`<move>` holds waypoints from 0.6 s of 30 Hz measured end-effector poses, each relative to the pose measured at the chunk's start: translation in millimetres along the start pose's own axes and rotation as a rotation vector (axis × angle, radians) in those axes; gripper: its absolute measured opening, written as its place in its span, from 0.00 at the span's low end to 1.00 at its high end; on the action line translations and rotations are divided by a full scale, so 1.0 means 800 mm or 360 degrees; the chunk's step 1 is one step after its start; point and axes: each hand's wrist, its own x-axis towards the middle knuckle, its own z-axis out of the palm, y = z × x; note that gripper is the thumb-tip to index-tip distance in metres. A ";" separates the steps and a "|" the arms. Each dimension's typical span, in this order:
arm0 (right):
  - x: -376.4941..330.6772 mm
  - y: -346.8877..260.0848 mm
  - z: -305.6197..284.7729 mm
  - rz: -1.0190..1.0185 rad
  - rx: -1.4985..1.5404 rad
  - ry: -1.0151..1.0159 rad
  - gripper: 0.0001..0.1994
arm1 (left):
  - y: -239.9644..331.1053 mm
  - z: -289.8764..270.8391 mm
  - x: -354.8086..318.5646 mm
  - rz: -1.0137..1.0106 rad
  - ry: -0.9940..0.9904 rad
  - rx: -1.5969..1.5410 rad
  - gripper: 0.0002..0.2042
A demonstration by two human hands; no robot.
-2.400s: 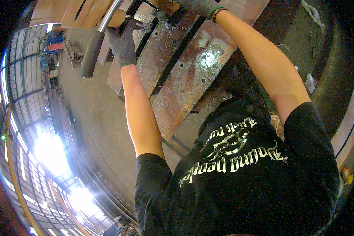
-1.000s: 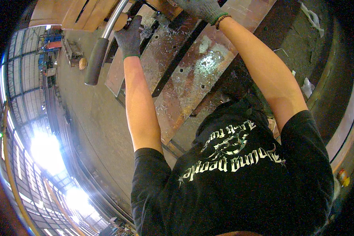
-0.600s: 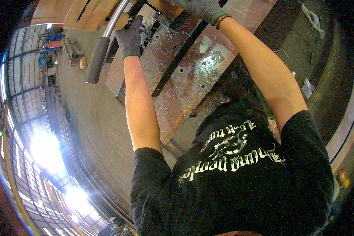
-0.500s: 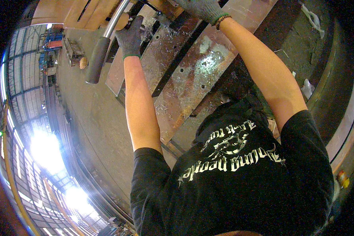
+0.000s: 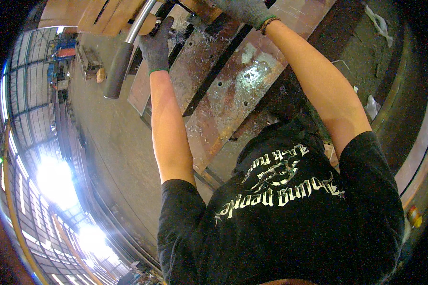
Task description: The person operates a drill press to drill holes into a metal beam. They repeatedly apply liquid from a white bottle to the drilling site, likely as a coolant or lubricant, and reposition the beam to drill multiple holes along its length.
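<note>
My left hand [image 5: 156,50], in a grey knit glove with a green cuff, is at the side of a machine near the top edge. Its thumb points up and the fingers curl round a dark part beside a round tan piece [image 5: 148,24]; what they hold is mostly hidden. Just left of this hand slants a metal lever with a dark grip [image 5: 118,71]. My right hand [image 5: 246,11], gloved alike, reaches over the steel plates at the top edge, which cuts off its fingers. Beneath both arms lie long steel plates [image 5: 207,111] with drilled holes and scattered metal shavings [image 5: 209,35].
Tan machine panels [image 5: 88,16] fill the top left. Concrete floor [image 5: 123,142] stretches to the left, with a stack of pallets [image 5: 86,61] farther off. On the right are dark steel beams [image 5: 390,111] and a scrap of clear plastic [image 5: 372,107].
The lever's grip has shifted up very slightly. My left hand has turned a little at the machine, while the right arm stays almost where it was.
</note>
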 end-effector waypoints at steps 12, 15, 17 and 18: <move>0.006 0.010 0.007 -0.0082 -0.0023 0.0023 0.27 | -0.060 0.028 0.015 -0.0137 0.0448 0.0989 0.23; 0.007 0.015 0.009 -0.0088 -0.0060 0.0023 0.26 | -0.111 0.062 0.027 0.0032 0.0939 0.1012 0.22; 0.009 0.014 0.014 -0.0117 -0.0051 0.0023 0.26 | -0.120 0.055 0.025 0.0102 0.0959 0.0984 0.21; 0.010 0.022 0.015 -0.0117 -0.0052 0.0052 0.26 | -0.110 0.053 0.025 0.0100 0.0799 0.1029 0.22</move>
